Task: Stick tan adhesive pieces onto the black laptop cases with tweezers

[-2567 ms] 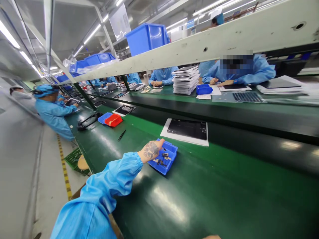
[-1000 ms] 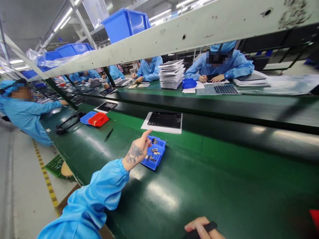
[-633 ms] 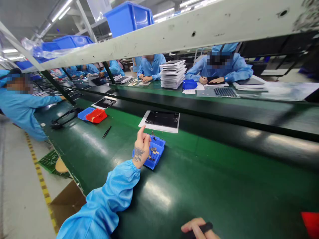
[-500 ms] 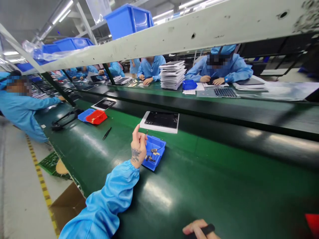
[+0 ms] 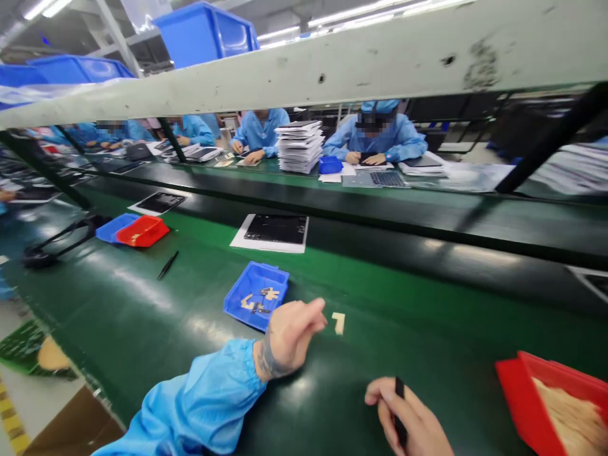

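My left hand is over the green bench, just right of a blue tray. Its fingers are stretched out and slightly blurred. Just beyond the fingertips is a small beige L-shaped piece, with a narrow gap between. The tray contains several small beige and black parts, some with thin black cables. At the lower right my right hand is closed around slim black tweezers; their tips are hidden.
A red bin with beige pieces stands at right. Tablet-like panels lie on white sheets farther back. Red and blue trays and a black tool are at left. A white beam crosses overhead; co-workers sit opposite.
My left hand has moved out of the blue tray, right and toward me. The beige L-shaped piece now shows beside it. The view has swung right, bringing in the red bin and more of my right hand.
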A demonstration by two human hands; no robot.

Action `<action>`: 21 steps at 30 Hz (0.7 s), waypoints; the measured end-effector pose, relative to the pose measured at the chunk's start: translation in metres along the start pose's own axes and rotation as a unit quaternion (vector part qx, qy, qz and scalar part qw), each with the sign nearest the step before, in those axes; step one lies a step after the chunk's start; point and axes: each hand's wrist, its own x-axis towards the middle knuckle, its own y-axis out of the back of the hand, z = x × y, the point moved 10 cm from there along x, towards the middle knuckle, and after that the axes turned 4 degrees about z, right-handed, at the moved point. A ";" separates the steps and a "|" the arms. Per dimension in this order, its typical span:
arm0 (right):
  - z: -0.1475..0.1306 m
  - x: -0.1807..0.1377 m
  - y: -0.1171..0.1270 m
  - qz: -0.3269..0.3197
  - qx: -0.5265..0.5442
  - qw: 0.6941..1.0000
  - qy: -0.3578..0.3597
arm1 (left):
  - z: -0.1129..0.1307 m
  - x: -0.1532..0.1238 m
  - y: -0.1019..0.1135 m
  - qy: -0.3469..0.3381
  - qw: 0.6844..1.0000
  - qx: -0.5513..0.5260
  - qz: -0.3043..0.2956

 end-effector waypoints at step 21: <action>-0.086 -0.021 0.063 0.091 -0.097 0.975 0.179 | 0.019 -0.030 -0.126 0.422 0.799 -0.397 -0.158</action>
